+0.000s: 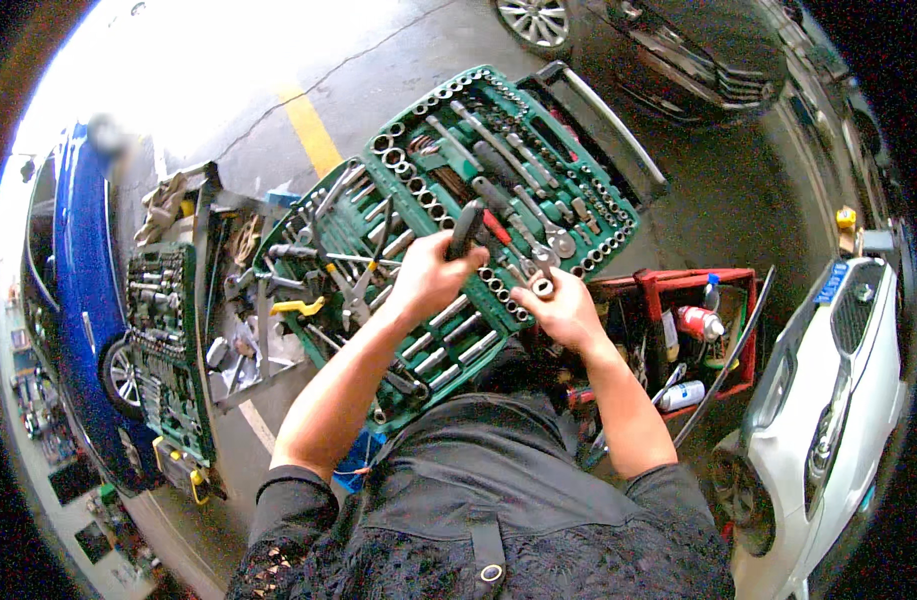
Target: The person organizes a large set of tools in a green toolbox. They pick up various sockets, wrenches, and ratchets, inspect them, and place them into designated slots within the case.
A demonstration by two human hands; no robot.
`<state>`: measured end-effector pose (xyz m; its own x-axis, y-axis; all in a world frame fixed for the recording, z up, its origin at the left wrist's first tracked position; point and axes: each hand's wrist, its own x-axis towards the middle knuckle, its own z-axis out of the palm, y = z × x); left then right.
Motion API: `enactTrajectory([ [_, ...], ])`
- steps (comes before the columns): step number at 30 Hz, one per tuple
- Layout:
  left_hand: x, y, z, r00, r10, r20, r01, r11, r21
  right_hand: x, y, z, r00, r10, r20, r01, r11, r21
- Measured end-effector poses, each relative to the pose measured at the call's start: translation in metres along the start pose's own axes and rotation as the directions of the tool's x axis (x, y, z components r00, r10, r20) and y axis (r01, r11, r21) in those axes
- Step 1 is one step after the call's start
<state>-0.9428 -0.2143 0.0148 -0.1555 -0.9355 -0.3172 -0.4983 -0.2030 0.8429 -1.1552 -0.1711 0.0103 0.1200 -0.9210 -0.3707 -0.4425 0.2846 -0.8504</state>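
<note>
My left hand (428, 278) is closed round a tool with a thick black handle (466, 230); its other end is hidden by my fist. In my right hand (568, 312), thumb and fingers pinch a short metal socket (542, 288), its round opening facing up. Both hands hover over an opened green tool case (618, 238). Rows of sockets line the case's edges, with a ratchet (559, 241) and a red-handled tool (495, 228) between them. Pliers (354, 298) with yellow-and-black handles lie on its left half, near my left wrist.
A red bin (753, 330) with spray cans and bottles stands at my right. Another green socket case (190, 350) and a tray of loose tools (240, 375) are at the left. A blue car (86, 260), a white car (828, 400) and a dark car (678, 60) surround the spot.
</note>
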Motion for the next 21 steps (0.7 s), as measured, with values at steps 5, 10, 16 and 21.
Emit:
enactTrajectory([
  [5, -0.09, 0.003, 0.005, 0.897, -0.369, 0.244, 0.441, 0.785, -0.435, -0.033, -0.005, 0.037, 0.964, -0.049, 0.263, -0.008, 0.977, 0.214],
  [10, -0.135, -0.041, 0.004, 0.92, -0.36, 0.158, 0.381, 0.718, -0.582, -0.052, 0.006, 0.077, 0.898, 0.027, 0.439, -0.086, 0.99, 0.113],
  [16, -0.17, -0.071, -0.001, 0.935, -0.354, -0.005, 0.282, 0.752, -0.596, -0.062, -0.005, 0.101, 0.805, 0.0, 0.593, -0.027, 0.999, 0.037],
  [21, -0.184, -0.081, -0.01, 0.879, -0.463, 0.115, 0.36, 0.484, -0.798, -0.057, -0.019, 0.113, 0.716, 0.006, 0.698, 0.026, 0.999, -0.035],
])
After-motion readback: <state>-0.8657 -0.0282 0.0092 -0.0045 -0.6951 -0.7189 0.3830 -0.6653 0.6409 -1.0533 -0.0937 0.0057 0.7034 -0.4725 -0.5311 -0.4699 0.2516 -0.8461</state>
